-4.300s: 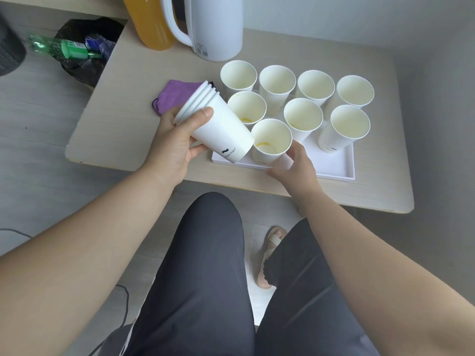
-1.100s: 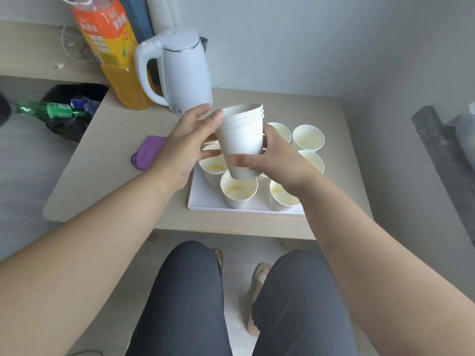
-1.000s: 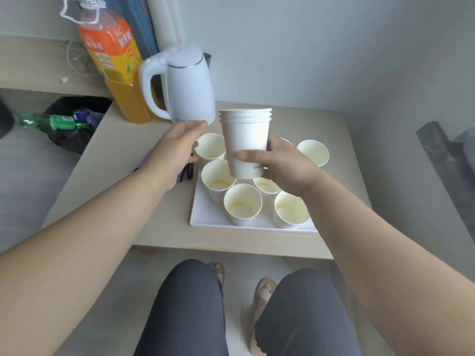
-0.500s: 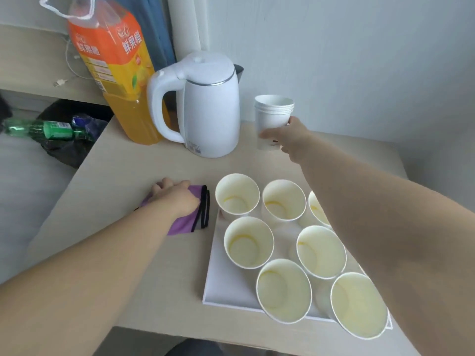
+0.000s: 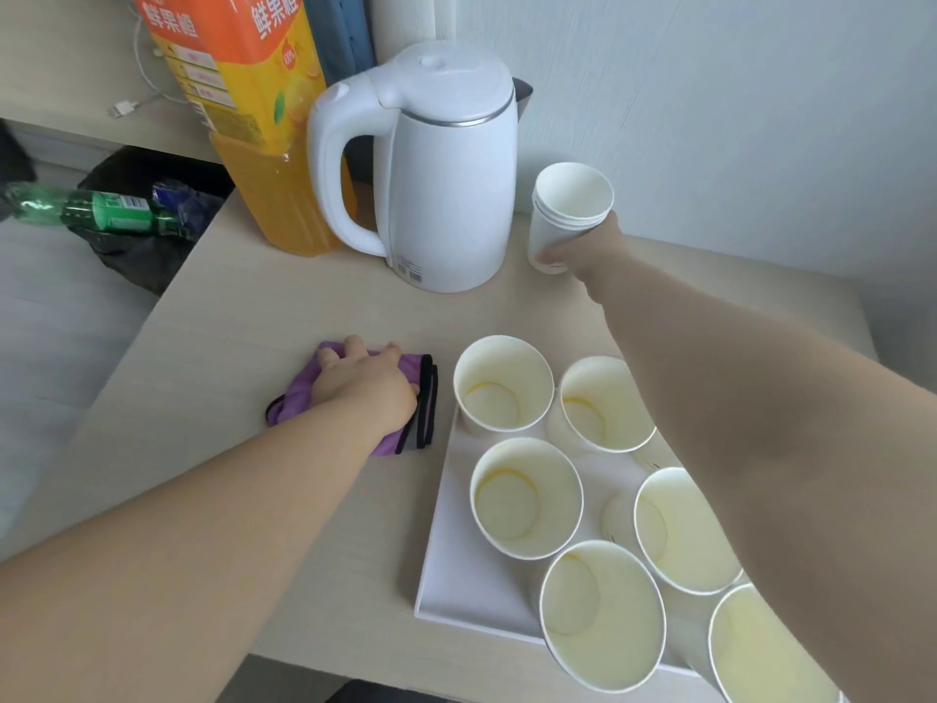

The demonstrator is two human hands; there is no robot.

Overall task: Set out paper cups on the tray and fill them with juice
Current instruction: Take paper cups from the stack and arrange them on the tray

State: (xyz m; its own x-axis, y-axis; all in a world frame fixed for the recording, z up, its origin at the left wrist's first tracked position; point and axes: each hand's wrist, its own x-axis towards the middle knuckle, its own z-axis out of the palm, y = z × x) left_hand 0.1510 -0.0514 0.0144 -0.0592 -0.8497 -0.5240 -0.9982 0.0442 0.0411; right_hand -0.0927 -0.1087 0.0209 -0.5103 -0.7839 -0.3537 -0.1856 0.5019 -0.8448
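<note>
Head view, looking down over both forearms at a pale wooden table (image 5: 228, 337). The right hand (image 5: 590, 246) is stretched to the far side, its fingers and thumb wrapped round the lower part of a stack of paper cups (image 5: 565, 210). The stack is upright, mouth up, just to the right of a white kettle (image 5: 446, 185). Whether its base is touching the tabletop I can't make out from here. The left hand (image 5: 367, 388) lies on a purple cloth (image 5: 286, 408) with a dark trim, its fingers curled down over the cloth's far edge and clutching it. The cloth sits on the table just left of the white tray (image 5: 451, 560). On the tray, six paper cups show, all upright and open: two at the back (image 5: 502, 383) (image 5: 606, 403), two in the middle (image 5: 525, 497) (image 5: 684, 530) and two nearest (image 5: 601, 613) (image 5: 760, 652). They stand close together, and the right forearm crosses over the tray's right side and hides whatever is under it. Several cups have a thin yellow ring at the bottom, with no real depth of liquid. A big juice bottle (image 5: 263, 144) with an orange label, part full, stands behind and left of the kettle, touching or nearly so. Off the table's left edge, a green bottle (image 5: 101, 213) lies on a black bag (image 5: 137, 256).
</note>
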